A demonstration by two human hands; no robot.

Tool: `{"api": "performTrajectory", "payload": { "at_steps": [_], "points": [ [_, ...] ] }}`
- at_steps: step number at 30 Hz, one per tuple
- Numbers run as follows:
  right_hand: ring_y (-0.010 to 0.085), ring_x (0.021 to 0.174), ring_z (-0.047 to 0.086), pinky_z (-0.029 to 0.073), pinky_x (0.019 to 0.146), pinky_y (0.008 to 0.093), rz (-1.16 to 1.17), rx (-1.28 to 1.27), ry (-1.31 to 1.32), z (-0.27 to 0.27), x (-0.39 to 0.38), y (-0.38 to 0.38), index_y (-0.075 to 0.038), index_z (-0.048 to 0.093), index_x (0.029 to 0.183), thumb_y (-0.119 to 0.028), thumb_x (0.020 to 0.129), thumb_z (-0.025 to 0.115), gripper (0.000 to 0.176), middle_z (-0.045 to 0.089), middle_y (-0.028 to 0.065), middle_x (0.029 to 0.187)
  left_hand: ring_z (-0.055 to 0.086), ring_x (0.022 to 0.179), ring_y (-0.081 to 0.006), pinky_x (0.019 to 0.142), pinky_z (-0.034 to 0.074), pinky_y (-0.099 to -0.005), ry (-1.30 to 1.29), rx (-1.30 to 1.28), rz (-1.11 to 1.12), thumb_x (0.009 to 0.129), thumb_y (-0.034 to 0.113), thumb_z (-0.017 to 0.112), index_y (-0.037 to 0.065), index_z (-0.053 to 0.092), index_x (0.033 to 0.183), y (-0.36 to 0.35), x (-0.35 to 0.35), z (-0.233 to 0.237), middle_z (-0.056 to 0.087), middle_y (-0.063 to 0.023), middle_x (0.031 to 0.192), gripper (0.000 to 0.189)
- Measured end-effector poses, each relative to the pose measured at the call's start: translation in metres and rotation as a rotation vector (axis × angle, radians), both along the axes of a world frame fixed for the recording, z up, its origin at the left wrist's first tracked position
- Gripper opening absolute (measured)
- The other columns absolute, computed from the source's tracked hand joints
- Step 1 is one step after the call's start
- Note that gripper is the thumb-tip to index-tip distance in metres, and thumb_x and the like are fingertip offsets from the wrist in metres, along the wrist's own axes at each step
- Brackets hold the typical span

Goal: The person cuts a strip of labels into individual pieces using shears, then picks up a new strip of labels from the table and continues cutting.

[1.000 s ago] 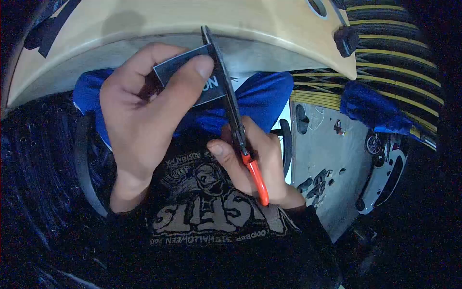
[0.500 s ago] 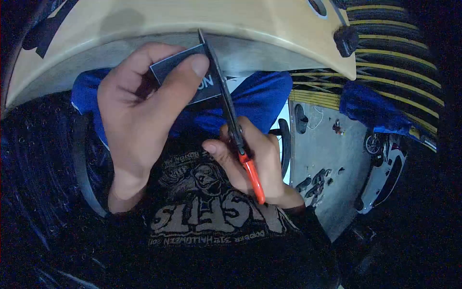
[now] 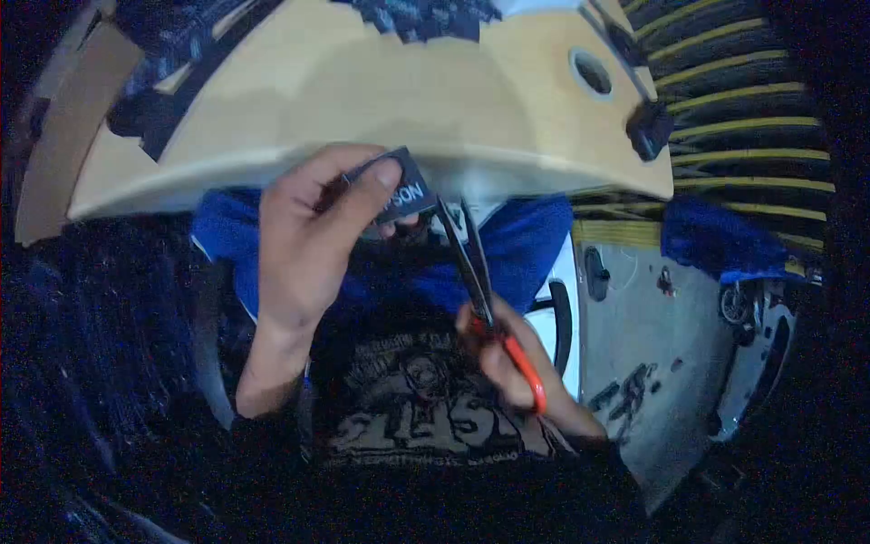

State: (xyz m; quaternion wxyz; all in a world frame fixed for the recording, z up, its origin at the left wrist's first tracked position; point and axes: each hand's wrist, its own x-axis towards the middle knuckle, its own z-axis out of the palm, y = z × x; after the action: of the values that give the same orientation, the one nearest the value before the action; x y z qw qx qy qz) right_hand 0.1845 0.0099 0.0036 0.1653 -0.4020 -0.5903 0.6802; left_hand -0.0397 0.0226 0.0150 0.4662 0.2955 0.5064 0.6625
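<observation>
My left hand (image 3: 306,240) is closed on a small dark label (image 3: 413,201) with white lettering, pinched under the thumb. Part of its print is covered by the thumb. Lower and to the right, my right hand (image 3: 515,363) grips red-handled scissors (image 3: 473,267). Their dark blades point up and stand slightly apart, with the tips just right of the label and nothing visible between them. Both hands are above my lap, in front of the table's near edge.
The curved pale wooden table (image 3: 426,104) has a round hole (image 3: 591,72) at right. Dark pieces (image 3: 421,16) lie at its far side, with a dark strip (image 3: 186,95) at left. Brown cardboard (image 3: 86,118) stands beyond. A slatted shutter (image 3: 725,100) is at right.
The scissors have drawn away from the label, down and to the right, where before the blades lay across its right edge. The view has shifted, showing more of the tabletop.
</observation>
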Motion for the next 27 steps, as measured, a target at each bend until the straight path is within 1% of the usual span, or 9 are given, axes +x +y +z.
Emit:
{"api": "performTrajectory", "payload": {
  "at_steps": [1, 3, 5, 8, 10, 13, 15, 21, 27],
  "points": [
    [0.0083, 0.075, 0.042, 0.036, 0.065, 0.0231, 0.076, 0.025, -0.11, 0.001, 0.011, -0.004, -0.002, 0.047, 0.106, -0.053, 0.081, 0.056, 0.058, 0.046, 0.0015, 0.084, 0.057, 0.063, -0.0075, 0.056, 0.044, -0.02, -0.012, -0.024, -0.036, 0.084, 0.011, 0.061, -0.002, 0.064, 0.09, 0.006, -0.008, 0.008, 0.064, -0.0055, 0.073, 0.015],
    [0.0083, 0.073, 0.041, 0.036, 0.064, 0.0231, 0.025, -0.029, -0.079, -0.001, 0.019, -0.014, -0.002, 0.048, 0.103, -0.044, 0.086, 0.054, 0.045, 0.045, 0.0001, 0.082, 0.058, 0.063, -0.0088, 0.055, 0.044, -0.0207, 0.089, -0.035, -0.044, 0.086, 0.013, 0.058, -0.003, 0.064, 0.089, 0.026, -0.027, 0.027, 0.064, -0.0063, 0.073, 0.017],
    [0.0083, 0.072, 0.041, 0.037, 0.064, 0.0235, 0.098, 0.027, -0.229, 0.003, 0.021, -0.003, -0.003, 0.049, 0.099, -0.036, 0.089, 0.052, 0.035, 0.045, 0.0002, 0.079, 0.058, 0.065, -0.0071, 0.054, 0.043, -0.0201, 0.444, -0.058, -0.058, 0.086, 0.014, 0.058, -0.004, 0.064, 0.09, 0.06, -0.044, 0.043, 0.064, -0.006, 0.074, 0.02],
    [0.0084, 0.07, 0.041, 0.037, 0.064, 0.024, 0.067, 0.069, -0.16, 0.004, 0.018, 0.002, -0.003, 0.05, 0.097, -0.031, 0.09, 0.051, 0.029, 0.046, 0.0006, 0.078, 0.063, 0.069, -0.0153, 0.06, 0.047, -0.0258, 0.681, 0.02, -0.058, 0.084, 0.019, 0.058, -0.005, 0.063, 0.095, 0.12, -0.068, 0.05, 0.066, -0.0098, 0.076, 0.027],
    [0.0084, 0.07, 0.041, 0.037, 0.064, 0.024, 0.064, 0.065, -0.132, 0.002, 0.013, 0.0, -0.003, 0.05, 0.096, -0.031, 0.09, 0.051, 0.028, 0.045, 0.0008, 0.077, 0.065, 0.079, -0.0278, 0.072, 0.049, -0.0334, 1.161, -0.022, 0.137, 0.081, 0.021, 0.058, -0.006, 0.062, 0.1, 0.153, -0.082, 0.044, 0.066, -0.0166, 0.083, 0.033],
    [0.0084, 0.068, 0.041, 0.036, 0.062, 0.0245, 0.039, 0.061, -0.103, -0.002, 0.008, -0.002, -0.003, 0.049, 0.094, -0.031, 0.09, 0.052, 0.029, 0.044, 0.0003, 0.074, 0.061, 0.092, -0.035, 0.082, 0.046, -0.0377, 1.305, 0.035, 0.372, 0.081, 0.02, 0.058, -0.005, 0.061, 0.103, 0.132, -0.093, 0.047, 0.064, -0.0212, 0.094, 0.034],
    [0.0145, 0.067, 0.05, 0.043, 0.064, 0.0302, 0.02, 0.054, -0.165, 0.001, 0.007, 0.002, -0.004, 0.05, 0.093, -0.021, 0.088, 0.056, 0.019, 0.053, 0.0059, 0.073, 0.06, 0.092, -0.0334, 0.083, 0.046, -0.0378, 1.413, 0.059, 0.499, 0.079, 0.022, 0.062, -0.001, 0.061, 0.106, 0.1, -0.105, 0.042, 0.061, -0.0197, 0.101, 0.036],
    [0.0119, 0.068, 0.05, 0.043, 0.064, 0.0292, 0.103, 0.088, -0.168, -0.003, 0.0, 0.023, -0.005, 0.051, 0.093, -0.026, 0.088, 0.057, 0.023, 0.053, 0.0036, 0.074, 0.05, 0.108, -0.035, 0.091, 0.04, -0.0426, 1.675, -0.169, 0.317, 0.076, 0.028, 0.067, -0.003, 0.063, 0.1, 0.063, -0.149, 0.022, 0.057, -0.0188, 0.11, 0.038],
    [0.0089, 0.07, 0.048, 0.042, 0.064, 0.0258, 0.119, 0.065, -0.069, 0.004, -0.024, 0.025, -0.004, 0.05, 0.092, -0.015, 0.088, 0.058, 0.013, 0.051, 0.0021, 0.076, 0.057, 0.088, -0.0315, 0.076, 0.043, -0.0433, 1.727, 0.033, 0.397, 0.079, 0.014, 0.061, -0.002, 0.064, 0.08, 0.067, -0.153, 0.0, 0.062, -0.0156, 0.09, 0.016]
  ]
}}
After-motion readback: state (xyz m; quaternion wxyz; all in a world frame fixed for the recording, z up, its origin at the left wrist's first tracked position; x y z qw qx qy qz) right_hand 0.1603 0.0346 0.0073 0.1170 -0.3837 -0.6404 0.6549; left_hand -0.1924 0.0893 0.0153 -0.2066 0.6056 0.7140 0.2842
